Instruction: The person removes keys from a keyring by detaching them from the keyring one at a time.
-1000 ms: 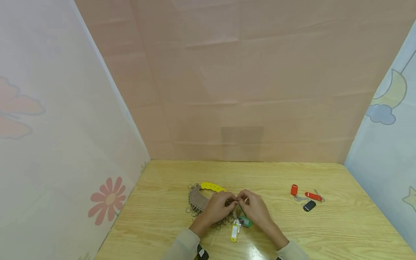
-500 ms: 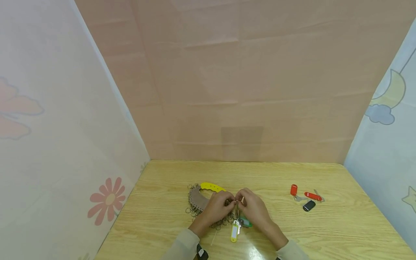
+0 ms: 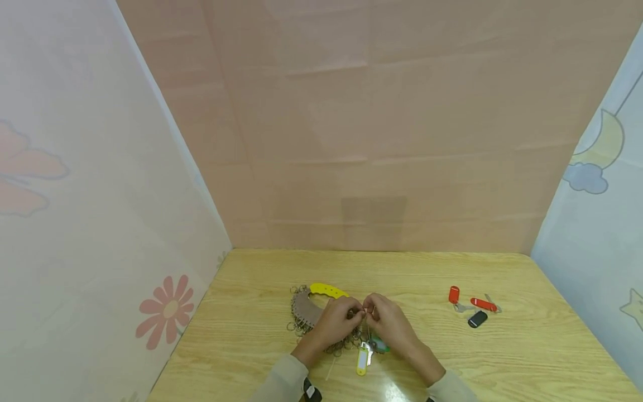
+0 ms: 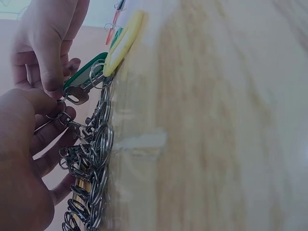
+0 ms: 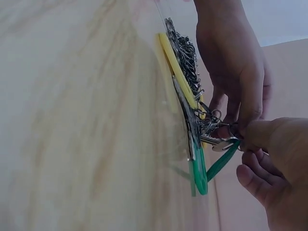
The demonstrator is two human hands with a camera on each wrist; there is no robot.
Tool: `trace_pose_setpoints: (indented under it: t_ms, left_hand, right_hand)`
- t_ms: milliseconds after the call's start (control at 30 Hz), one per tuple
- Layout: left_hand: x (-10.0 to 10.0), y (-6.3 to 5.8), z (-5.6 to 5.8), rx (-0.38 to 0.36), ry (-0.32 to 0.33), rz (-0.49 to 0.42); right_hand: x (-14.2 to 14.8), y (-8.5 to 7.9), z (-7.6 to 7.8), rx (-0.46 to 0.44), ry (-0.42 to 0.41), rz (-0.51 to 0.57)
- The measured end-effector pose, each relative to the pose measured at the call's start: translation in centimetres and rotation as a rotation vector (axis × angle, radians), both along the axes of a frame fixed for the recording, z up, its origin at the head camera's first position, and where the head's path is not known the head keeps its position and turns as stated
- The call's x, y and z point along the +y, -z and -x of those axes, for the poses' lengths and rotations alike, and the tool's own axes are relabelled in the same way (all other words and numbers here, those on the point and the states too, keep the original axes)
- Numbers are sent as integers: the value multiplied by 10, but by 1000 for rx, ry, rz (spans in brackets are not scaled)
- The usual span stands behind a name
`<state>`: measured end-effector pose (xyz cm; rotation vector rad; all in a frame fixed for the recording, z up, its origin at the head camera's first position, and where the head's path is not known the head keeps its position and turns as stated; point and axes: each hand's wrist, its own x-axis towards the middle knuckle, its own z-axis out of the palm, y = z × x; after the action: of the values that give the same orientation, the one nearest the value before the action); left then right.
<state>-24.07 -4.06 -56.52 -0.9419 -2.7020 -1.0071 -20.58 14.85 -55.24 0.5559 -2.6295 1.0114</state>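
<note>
Both hands meet over a curved grey key holder (image 3: 303,306) edged with many small metal rings. My left hand (image 3: 335,319) pinches a small split ring (image 4: 58,115) on a clasp, thumb against fingertips. Tip to tip with it, my right hand (image 3: 394,325) pinches the ring end of a green key tag (image 5: 224,161), and a silver key (image 4: 77,95) hangs there. Under the hands lie a yellow key tag (image 3: 361,361), another key (image 3: 370,355) and a second green key tag (image 5: 199,179). The fingers partly hide where the rings meet.
To the right on the wooden table (image 3: 532,357) lie two red key tags, one upright (image 3: 454,294) and one sideways (image 3: 483,304), with keys, beside a black key tag (image 3: 478,319). The holder's yellow handle (image 3: 327,289) faces the back wall (image 3: 372,139).
Both hands stay in place, with only slight shifts of the right hand's fingers at the ring. The tags on the table have not moved.
</note>
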Motion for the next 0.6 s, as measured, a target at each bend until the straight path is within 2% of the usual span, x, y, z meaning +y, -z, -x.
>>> trace_pose_setpoints:
  t_ms: [167, 433, 600]
  left_hand:
    - [0, 0, 1, 0, -10, -16]
    - [-1, 1, 1, -8, -17, -39]
    - [-1, 1, 1, -9, -14, -45]
  right_hand:
    - [0, 0, 0, -34, -33, 11]
    - [-2, -3, -3, -164, 91, 4]
    - [-2, -3, -3, -142, 110, 2]
